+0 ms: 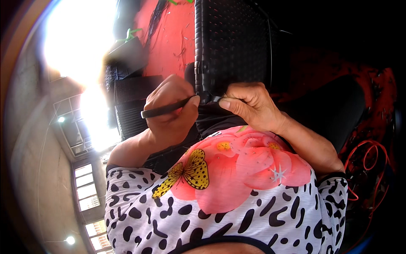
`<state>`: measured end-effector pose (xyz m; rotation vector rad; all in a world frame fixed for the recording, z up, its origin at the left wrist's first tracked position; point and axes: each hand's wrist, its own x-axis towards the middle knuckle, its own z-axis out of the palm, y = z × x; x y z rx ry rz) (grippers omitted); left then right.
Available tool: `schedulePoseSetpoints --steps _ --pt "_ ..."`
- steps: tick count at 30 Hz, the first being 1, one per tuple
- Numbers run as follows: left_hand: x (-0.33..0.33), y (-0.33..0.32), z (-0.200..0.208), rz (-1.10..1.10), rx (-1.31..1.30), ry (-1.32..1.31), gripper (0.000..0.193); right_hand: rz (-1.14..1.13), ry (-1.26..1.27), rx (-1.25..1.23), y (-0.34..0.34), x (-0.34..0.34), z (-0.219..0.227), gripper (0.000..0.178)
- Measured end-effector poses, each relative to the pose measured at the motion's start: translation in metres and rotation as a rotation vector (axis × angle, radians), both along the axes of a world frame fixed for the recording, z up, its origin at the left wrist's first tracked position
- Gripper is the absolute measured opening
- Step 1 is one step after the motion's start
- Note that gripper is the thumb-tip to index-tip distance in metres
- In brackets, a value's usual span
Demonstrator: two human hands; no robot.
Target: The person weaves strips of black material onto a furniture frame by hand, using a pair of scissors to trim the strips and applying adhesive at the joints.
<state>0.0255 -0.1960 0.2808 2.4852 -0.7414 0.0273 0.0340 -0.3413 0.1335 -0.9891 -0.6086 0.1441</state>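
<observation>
A black woven wicker panel (234,46) stands in front of me, its wrapped edge (199,51) running down to a corner between my hands. My left hand (169,112) is closed around a dark, narrow, flat bar (165,110) with a rounded outer end. The thumb presses along it, and its inner end meets the panel's corner; whether it is a tool or a stiff strip I cannot make out. On the other side, my right hand (251,103) pinches a short black strip (215,99) at the same corner between thumb and forefinger.
A red floor (169,46) with scattered dark scraps and black strands lies beyond the panel on the left. Dark woven pieces (135,91) are stacked beside my left arm. A red cable (368,156) lies coiled at the right. Bright windows fill the far left.
</observation>
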Motion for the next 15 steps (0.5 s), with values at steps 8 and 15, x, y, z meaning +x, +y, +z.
schedulePoseSetpoints --steps 8,15 --pt "0.001 -0.012 0.002 0.041 0.102 0.043 0.02 -0.009 0.005 0.015 -0.001 -0.002 -0.002 0.03" --pt "0.007 -0.017 0.0 0.008 0.14 0.076 0.021 0.008 0.009 -0.007 -0.003 -0.001 -0.005 0.03"
